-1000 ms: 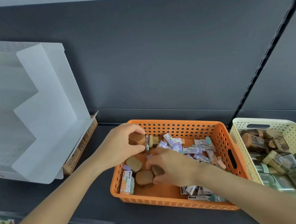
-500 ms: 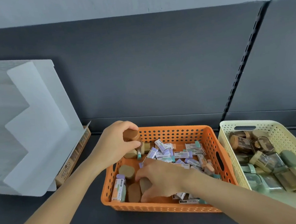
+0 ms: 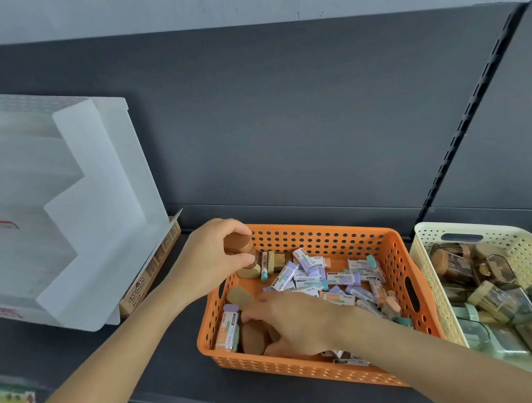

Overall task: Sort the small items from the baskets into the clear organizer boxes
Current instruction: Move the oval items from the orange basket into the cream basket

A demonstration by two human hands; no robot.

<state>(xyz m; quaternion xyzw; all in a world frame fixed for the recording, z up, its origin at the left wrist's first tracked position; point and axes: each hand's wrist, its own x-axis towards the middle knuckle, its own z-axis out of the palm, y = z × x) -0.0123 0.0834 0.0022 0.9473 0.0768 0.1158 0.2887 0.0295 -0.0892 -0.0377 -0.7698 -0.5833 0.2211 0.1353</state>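
Note:
An orange perforated basket [image 3: 327, 371] sits on the dark shelf, filled with several small boxed erasers [image 3: 310, 266] and brown-capped pieces. My left hand [image 3: 209, 262] is over the basket's back left corner, closed around a small brown-capped jar [image 3: 239, 246]. My right hand [image 3: 293, 320] reaches into the front left of the basket, fingers curled over a brown oval piece [image 3: 252, 337]. A clear stepped organizer box [image 3: 71, 221] stands at the left, apart from both hands.
A cream perforated basket [image 3: 425, 253] at the right holds several clear jars with brown and green lids. A cardboard box [image 3: 151, 272] lies under the organizer's right edge. A dark back panel rises behind; price labels line the shelf's front edge.
My left hand has lifted the brown-capped jar slightly above the basket corner. My right hand has slid toward the front left of the basket. The camera has tilted upward.

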